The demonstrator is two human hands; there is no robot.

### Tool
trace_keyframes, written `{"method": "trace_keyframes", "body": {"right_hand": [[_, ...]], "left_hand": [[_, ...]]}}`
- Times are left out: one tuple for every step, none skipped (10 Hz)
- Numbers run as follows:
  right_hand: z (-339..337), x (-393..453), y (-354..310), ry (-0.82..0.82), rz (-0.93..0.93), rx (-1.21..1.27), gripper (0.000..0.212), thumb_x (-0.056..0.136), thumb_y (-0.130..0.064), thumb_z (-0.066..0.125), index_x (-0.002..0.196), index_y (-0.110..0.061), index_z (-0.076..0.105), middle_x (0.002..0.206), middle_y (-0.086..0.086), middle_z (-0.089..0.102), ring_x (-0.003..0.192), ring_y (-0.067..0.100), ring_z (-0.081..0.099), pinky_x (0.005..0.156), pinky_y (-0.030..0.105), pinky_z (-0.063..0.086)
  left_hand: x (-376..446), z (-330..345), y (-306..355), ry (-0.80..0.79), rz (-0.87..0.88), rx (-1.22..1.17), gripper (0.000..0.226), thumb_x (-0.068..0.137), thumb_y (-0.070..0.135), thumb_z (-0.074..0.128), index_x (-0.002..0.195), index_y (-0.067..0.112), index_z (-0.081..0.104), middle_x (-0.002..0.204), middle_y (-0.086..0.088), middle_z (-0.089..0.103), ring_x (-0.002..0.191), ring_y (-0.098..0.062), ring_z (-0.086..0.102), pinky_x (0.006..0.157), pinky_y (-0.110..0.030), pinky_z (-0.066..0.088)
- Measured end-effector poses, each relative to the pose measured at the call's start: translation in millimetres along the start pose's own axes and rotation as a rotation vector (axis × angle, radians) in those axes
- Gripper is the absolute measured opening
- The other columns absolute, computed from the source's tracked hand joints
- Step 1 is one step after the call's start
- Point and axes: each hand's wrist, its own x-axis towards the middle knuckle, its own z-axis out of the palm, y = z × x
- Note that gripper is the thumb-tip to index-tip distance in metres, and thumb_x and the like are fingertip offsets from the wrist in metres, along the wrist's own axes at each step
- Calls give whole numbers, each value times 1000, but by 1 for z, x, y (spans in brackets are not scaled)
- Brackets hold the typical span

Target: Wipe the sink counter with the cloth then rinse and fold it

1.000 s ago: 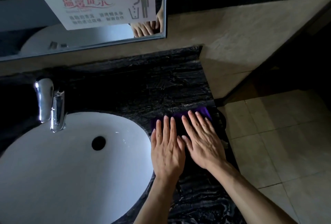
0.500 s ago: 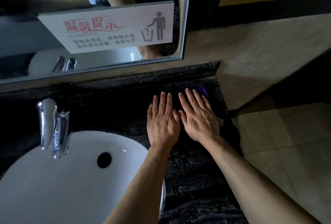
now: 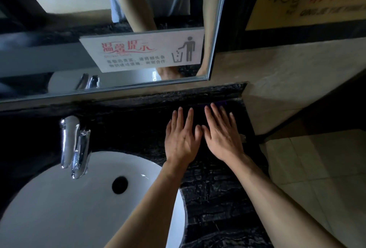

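Observation:
The purple cloth (image 3: 220,103) lies flat on the black marble counter (image 3: 213,188), right of the white sink basin (image 3: 69,208). Only a thin purple strip shows beyond my fingertips, close to the counter's back ledge. My left hand (image 3: 182,138) and my right hand (image 3: 221,134) lie side by side, palms down and fingers stretched, pressing on the cloth. Both forearms reach in from the lower edge of the view. Most of the cloth is hidden under my hands and in shadow.
A chrome faucet (image 3: 73,144) stands at the basin's back left. Above the ledge hangs a mirror with a white notice sign (image 3: 142,51). The counter ends at a beige wall (image 3: 287,81) on the right, with tiled floor (image 3: 316,168) below.
Both hands have slid the cloth away from me, from the counter's front part beside the basin to the back ledge. The view has tilted up, showing more mirror.

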Motion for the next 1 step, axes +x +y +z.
{"method": "trace_keyframes", "body": {"right_hand": [[-14,-18,-20,122,32,99,70,99,-51,27,158,-14,31,165,13,30,151,35,31,122,57,24]], "left_hand": [[-20,-29,-3,112,7,-33,72,96,59,25,158,23,30,166,-11,24,155,-28,17,123,-43,22]]}}
